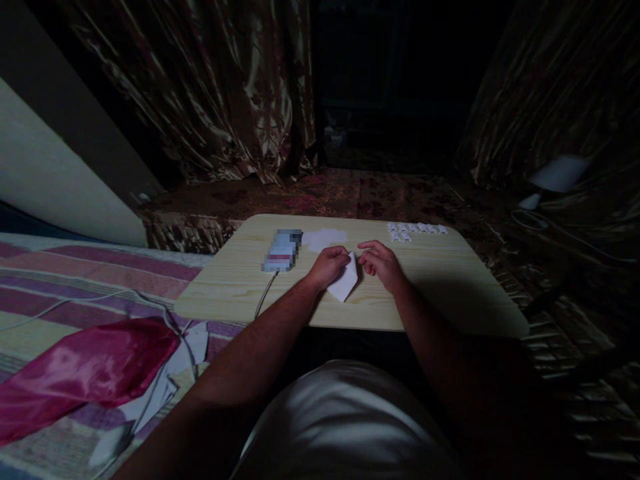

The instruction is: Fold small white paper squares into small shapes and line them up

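Observation:
On a small light wooden table (450, 287) lies a folded piece of white paper (346, 283), pointed at its near end. My left hand (327, 265) is closed over the paper's left edge, fingers curled on it. My right hand (383, 265) sits just right of the paper, fingers curled and pinching its upper right corner. Both forearms reach in from below.
A blurred-out phone-like object (283, 251) with a cable (263, 297) lies left of my hands. Loose white paper sheets (326, 237) lie behind it. Several small folded paper pieces (415, 230) line the far right edge. A red cloth (85, 367) lies on the striped bedding at left.

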The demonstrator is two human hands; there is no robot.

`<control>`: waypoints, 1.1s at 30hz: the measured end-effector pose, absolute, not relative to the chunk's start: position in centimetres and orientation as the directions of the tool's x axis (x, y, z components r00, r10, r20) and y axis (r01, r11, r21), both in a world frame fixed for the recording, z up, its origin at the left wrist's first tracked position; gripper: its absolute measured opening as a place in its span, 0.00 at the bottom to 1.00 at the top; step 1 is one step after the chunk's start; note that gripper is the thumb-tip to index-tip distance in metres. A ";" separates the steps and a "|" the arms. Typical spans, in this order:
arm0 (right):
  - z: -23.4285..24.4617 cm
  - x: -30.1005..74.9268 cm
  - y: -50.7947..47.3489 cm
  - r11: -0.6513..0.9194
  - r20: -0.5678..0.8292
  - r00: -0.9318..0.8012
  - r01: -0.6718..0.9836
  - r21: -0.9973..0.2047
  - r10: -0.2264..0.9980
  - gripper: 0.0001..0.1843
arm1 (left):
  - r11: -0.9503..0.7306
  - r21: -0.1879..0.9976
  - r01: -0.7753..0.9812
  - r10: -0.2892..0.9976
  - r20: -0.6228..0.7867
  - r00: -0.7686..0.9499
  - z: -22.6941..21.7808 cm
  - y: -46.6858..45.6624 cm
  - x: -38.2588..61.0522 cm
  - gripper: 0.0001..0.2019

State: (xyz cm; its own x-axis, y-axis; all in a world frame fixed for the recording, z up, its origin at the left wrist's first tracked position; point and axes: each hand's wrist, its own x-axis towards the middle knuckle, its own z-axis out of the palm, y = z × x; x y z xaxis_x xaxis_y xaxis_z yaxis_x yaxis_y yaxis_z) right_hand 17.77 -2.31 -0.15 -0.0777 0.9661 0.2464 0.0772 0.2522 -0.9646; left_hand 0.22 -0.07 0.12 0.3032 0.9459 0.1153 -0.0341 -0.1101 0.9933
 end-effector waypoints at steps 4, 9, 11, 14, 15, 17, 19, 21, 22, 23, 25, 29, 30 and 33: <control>-0.1 18.1 -2.2 0.245 0.236 -0.155 0.040 -0.969 0.959 0.15 | -0.119 0.993 0.013 0.901 0.102 0.421 0.4 -0.5 0.0 0.06; -0.4 18.3 -2.0 0.210 0.192 -0.218 0.064 -0.976 0.957 0.11 | -0.121 0.989 0.090 0.853 0.057 0.518 1.0 -0.9 -0.3 0.06; -0.4 18.4 -1.9 0.212 0.191 -0.243 0.067 -0.975 0.951 0.11 | -0.130 0.986 0.103 0.837 0.054 0.545 1.1 -1.0 -0.4 0.07; -0.2 18.7 -2.0 0.212 0.183 -0.282 0.077 -0.974 0.942 0.11 | -0.145 0.983 0.109 0.819 0.057 0.570 1.1 -1.0 -0.5 0.08; -0.2 18.8 -2.0 0.211 0.178 -0.296 0.084 -0.974 0.938 0.11 | -0.150 0.982 0.112 0.813 0.058 0.580 1.1 -0.9 -0.5 0.08; -0.1 18.9 -2.1 0.210 0.168 -0.326 0.098 -0.973 0.930 0.11 | -0.164 0.979 0.118 0.801 0.062 0.595 1.0 -0.8 -0.6 0.08; -0.1 19.0 -2.1 0.204 0.156 -0.353 0.102 -0.974 0.922 0.11 | -0.178 0.976 0.127 0.789 0.064 0.610 0.9 -0.8 -0.7 0.08; -0.1 19.0 -2.2 0.191 0.144 -0.370 0.092 -0.977 0.918 0.11 | -0.186 0.973 0.134 0.781 0.064 0.621 0.8 -0.7 -0.7 0.07; -0.2 19.0 -2.2 0.184 0.139 -0.374 0.086 -0.979 0.917 0.10 | -0.188 0.973 0.136 0.778 0.063 0.625 0.7 -0.7 -0.8 0.07; -0.2 19.1 -2.2 0.177 0.134 -0.374 0.082 -0.981 0.917 0.10 | -0.188 0.973 0.136 0.776 0.062 0.628 0.7 -0.6 -0.8 0.07; -0.3 19.1 -2.1 0.168 0.126 -0.369 0.082 -0.982 0.921 0.10 | -0.189 0.973 0.132 0.774 0.065 0.629 0.6 -0.6 -0.7 0.07; -0.6 19.3 -1.9 0.159 0.118 -0.354 0.089 -0.983 0.928 0.10 | -0.194 0.974 0.119 0.778 0.079 0.624 0.5 -0.5 -0.6 0.08; -0.6 19.3 -1.8 0.159 0.119 -0.348 0.089 -0.983 0.930 0.10 | -0.198 0.973 0.118 0.778 0.083 0.622 0.5 -0.5 -0.6 0.09; -0.7 19.4 -1.7 0.168 0.133 -0.313 0.086 -0.982 0.940 0.09 | -0.216 0.969 0.121 0.780 0.097 0.618 0.5 -0.5 -0.5 0.10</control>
State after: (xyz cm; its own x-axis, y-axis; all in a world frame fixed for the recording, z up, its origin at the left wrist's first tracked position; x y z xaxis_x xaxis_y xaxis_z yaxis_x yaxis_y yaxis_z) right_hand 19.41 -1.72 -0.73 -0.3131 0.9404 0.1331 0.0863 0.1677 -0.9820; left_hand -0.51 -0.53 0.50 0.6183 0.7800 0.0966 0.1211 -0.2160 0.9688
